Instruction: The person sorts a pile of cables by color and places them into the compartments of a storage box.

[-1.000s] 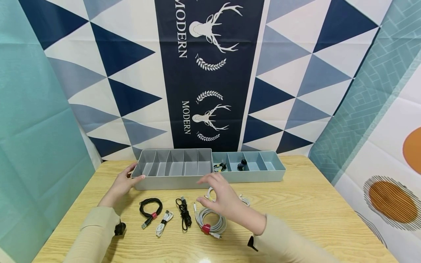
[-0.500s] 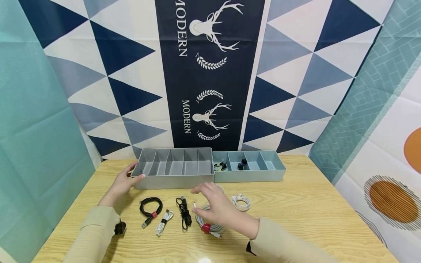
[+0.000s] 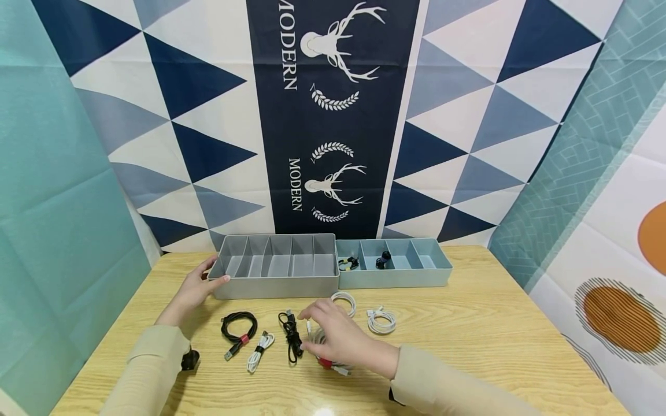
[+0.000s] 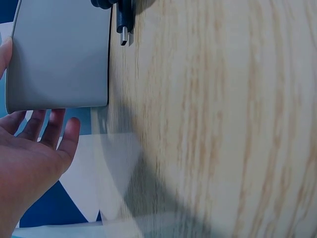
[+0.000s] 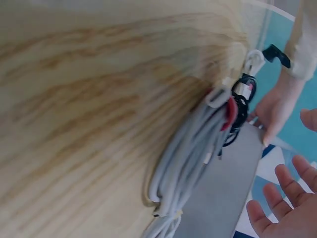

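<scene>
My left hand [image 3: 193, 287] grips the left end of a grey divided box [image 3: 276, 288], its thumb over the front rim. In the left wrist view, the fingers [image 4: 52, 130] lie against that box's end. My right hand [image 3: 340, 336] hovers over a coiled grey cable [image 3: 340, 370] with a red strap, partly hiding it. Its fingers [image 5: 292, 188] are parted around nothing in the right wrist view. Just left of those fingertips lies a bundled black USB cable [image 3: 292, 338]. Farther left are a white cable with a black tie [image 3: 260, 352] and a black cable coil with a red strap [image 3: 238, 329].
A light blue divided box [image 3: 395, 279] adjoins the grey one, with small dark cables [image 3: 383, 261] in two compartments. Two white cable coils [image 3: 382, 321] lie in front of the boxes. Behind the wooden table [image 3: 494, 358] hangs a patterned cloth [image 3: 333, 127].
My right hand has moved down and slightly left, closer over the grey cable coil, uncovering the white coils behind it. The left hand has stayed on the grey box.
</scene>
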Motion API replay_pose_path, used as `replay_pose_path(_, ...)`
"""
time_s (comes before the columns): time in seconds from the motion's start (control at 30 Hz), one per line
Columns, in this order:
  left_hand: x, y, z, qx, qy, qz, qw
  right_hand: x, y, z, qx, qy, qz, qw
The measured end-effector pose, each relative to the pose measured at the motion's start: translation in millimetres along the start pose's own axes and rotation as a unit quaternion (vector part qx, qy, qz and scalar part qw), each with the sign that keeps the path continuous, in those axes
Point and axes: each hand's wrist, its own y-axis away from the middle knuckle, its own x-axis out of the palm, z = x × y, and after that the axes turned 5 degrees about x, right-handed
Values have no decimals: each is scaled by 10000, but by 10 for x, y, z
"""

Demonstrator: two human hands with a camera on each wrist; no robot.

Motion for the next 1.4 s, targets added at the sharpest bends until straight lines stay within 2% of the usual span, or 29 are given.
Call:
replay_pose_path(0.23,-3,12,-30,-55,-19,34,10000,118,-4,-10,-91,312,250,9992)
replay_pose_path(0.67,10,-3,-28,-68,33,-16,10000,280,-16,52,320,815,462,9951)
replay_pose_path(1.0,9,5,-23,-34,41,47,10000,381,-33,94,732,1206,845,9864)
replay_pose_path(1.23,5,16,-39,-22,47,26,10000,389,-66,107,780,1307,775,9853)
replay_pose_path(1.4,0,25,-46,-45,39,26,10000,398,-78,54,599,1400,649,9862)
